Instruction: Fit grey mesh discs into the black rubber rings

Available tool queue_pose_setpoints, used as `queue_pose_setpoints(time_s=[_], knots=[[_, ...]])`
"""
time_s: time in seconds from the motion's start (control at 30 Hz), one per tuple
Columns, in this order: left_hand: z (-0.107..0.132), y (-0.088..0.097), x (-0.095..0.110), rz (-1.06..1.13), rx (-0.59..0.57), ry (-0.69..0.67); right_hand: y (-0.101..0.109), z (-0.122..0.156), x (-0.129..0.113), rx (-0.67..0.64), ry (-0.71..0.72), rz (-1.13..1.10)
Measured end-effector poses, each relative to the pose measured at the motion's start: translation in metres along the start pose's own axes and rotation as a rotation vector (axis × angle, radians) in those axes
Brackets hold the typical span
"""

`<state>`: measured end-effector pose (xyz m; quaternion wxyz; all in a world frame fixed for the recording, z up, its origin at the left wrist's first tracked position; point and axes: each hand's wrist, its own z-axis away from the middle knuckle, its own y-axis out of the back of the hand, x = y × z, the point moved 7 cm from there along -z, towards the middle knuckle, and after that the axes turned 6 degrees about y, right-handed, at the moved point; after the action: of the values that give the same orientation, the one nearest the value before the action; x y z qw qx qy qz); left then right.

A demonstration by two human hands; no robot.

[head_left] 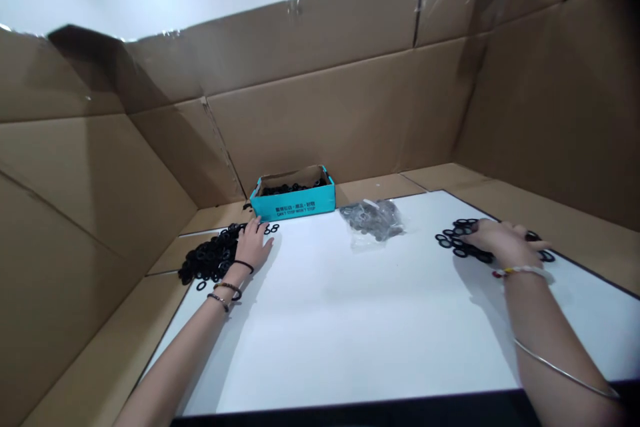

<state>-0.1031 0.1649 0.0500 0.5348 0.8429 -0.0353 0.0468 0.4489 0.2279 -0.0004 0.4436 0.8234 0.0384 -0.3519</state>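
My left hand (255, 245) lies palm down on a white board (325, 327), its fingertips at the right edge of a heap of small black rubber rings (207, 257). A few loose rings (272, 229) sit just beyond those fingers. My right hand (506, 243) rests palm down at the far right, over and against a spread of similar black rings (461, 239). Its fingers hide some of them, and I cannot tell whether it grips any. A few more rings (547, 255) lie past that hand.
A teal cardboard box (293, 203) holding black rings stands at the board's far edge. Beside it lies a clear plastic bag of grey rings (373, 221). Brown corrugated cardboard walls (320, 120) rise around the board on the left, back and right.
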Motion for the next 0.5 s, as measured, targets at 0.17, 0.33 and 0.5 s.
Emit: queue_pose_setpoints(time_s=[0.17, 0.33, 0.5], knots=[[0.014, 0.015, 0.026, -0.152, -0.012, -0.203, 0.038, 0.023, -0.045, 0.161, 0.088, -0.122], [0.080, 0.025, 0.039, 0.153, -0.459, -0.514, 0.092, 0.095, -0.113, 0.488, 0.460, -0.334], [0.144, 0.046, 0.078, 0.273, -0.639, -0.565, 0.093, 0.273, -0.174, 0.256, 1.427, -0.698]])
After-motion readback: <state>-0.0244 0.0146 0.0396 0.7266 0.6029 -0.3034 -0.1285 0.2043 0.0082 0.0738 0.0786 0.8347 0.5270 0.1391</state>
